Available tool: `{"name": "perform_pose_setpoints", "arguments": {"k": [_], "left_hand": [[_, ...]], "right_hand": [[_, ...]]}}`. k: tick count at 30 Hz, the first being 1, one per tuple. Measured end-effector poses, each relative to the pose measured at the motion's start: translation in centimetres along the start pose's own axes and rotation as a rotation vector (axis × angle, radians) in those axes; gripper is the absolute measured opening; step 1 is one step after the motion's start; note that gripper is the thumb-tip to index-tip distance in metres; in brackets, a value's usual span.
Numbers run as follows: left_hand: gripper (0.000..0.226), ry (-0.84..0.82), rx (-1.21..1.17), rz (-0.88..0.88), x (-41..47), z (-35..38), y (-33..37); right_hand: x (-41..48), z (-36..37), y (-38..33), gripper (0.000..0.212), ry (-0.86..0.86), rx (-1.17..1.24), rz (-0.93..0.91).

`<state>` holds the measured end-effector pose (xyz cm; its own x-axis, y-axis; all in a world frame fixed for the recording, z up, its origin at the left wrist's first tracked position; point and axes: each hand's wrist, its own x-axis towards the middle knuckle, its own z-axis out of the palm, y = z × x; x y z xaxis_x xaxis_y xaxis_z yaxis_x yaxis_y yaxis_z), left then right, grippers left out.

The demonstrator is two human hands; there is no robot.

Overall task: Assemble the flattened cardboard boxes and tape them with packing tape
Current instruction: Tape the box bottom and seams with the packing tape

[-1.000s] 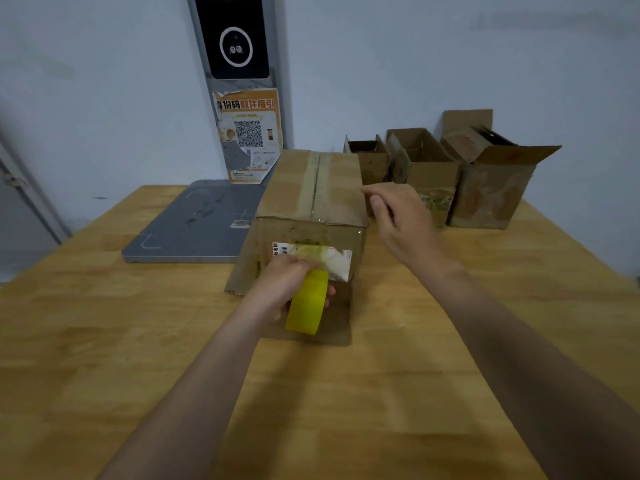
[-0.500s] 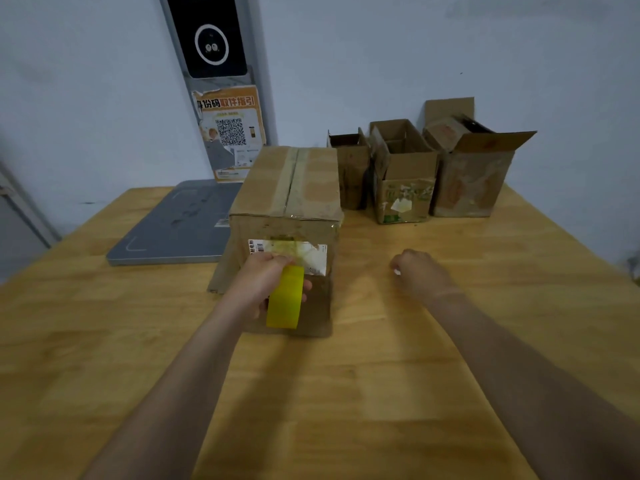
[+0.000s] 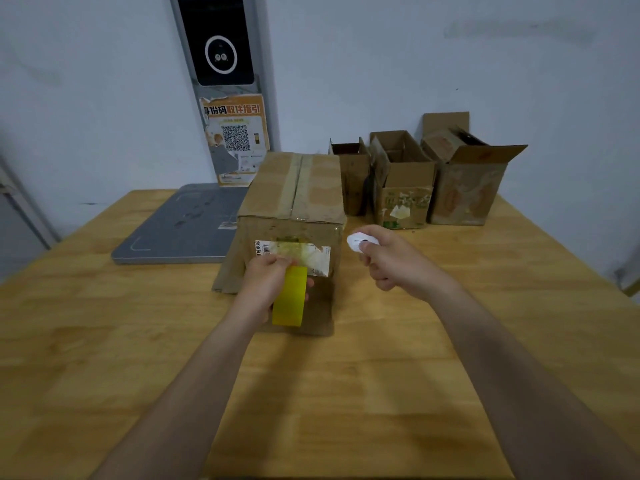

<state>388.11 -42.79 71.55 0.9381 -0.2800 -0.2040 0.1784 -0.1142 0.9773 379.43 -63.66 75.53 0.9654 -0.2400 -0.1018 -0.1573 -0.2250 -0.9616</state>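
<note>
From my seat I see the closed cardboard box (image 3: 292, 216) standing on the wooden table (image 3: 346, 393), its top flaps meeting along a taped centre seam that runs away from the camera. The left hand (image 3: 265, 289) is wrapped around a yellow roll of packing tape (image 3: 290, 296), pressing it against the near face of the box just below the white shipping label (image 3: 294, 256); a strip of yellowish tape climbs from the roll over that label toward the top edge. The right hand (image 3: 389, 259) hovers just to the right of the box, clear of it, curled closed on a small white oval object (image 3: 358, 242) with a dark spot on it (I cannot tell what it is). A loose cardboard flap (image 3: 230, 268) leans out from the box's left side, down to the table. Behind the box on the left, a flat grey platform (image 3: 180, 225) lies on the table, and a grey upright column with a dark screen (image 3: 216, 39) and an orange QR-code poster (image 3: 237, 138) rises against the wall. At the far right, three smaller open cardboard boxes (image 3: 403, 181) stand in a row close to the wall, well apart from both hands.
</note>
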Motion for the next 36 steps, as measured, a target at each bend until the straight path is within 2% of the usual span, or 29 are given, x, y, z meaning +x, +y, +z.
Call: {"name": "perform_pose_setpoints", "arguments": {"k": [3, 5, 8, 11, 17, 23, 29, 36], "left_hand": [[0.020, 0.037, -0.026, 0.022, -0.1, 0.0, -0.2], [0.019, 0.040, -0.030, 0.022, -0.2, -0.1, -0.4], [0.021, 0.040, -0.047, 0.049, -0.4, -0.2, -0.6], [0.024, 0.040, -0.035, 0.079, -0.5, -0.5, -0.7], [0.028, 0.058, 0.032, 0.098, -0.2, -1.1, -0.9], [0.034, 0.096, 0.100, 0.137, 0.0, -1.2, -1.2], [0.029, 0.087, 0.144, 0.113, 0.3, -1.4, -0.9], [0.027, 0.074, 0.163, 0.116, 0.2, -1.2, -0.7]], "right_hand": [[-1.3, 1.5, -2.3, 0.026, -0.026, -0.186, -0.128], [-1.5, 2.5, -3.2, 0.022, 0.017, -0.399, -0.288], [-1.0, 4.2, -4.1, 0.016, 0.080, -0.561, -0.501], [0.2, 6.0, -4.3, 0.011, 0.045, -0.741, -0.608], [2.4, 7.8, -4.2, 0.010, 0.023, -1.002, -0.687], [3.3, 8.7, -4.1, 0.020, 0.069, -1.199, -0.736], [3.5, 9.4, -4.3, 0.016, 0.118, -1.299, -0.727], [2.5, 7.2, -3.2, 0.015, 0.125, -1.201, -0.634]]}}
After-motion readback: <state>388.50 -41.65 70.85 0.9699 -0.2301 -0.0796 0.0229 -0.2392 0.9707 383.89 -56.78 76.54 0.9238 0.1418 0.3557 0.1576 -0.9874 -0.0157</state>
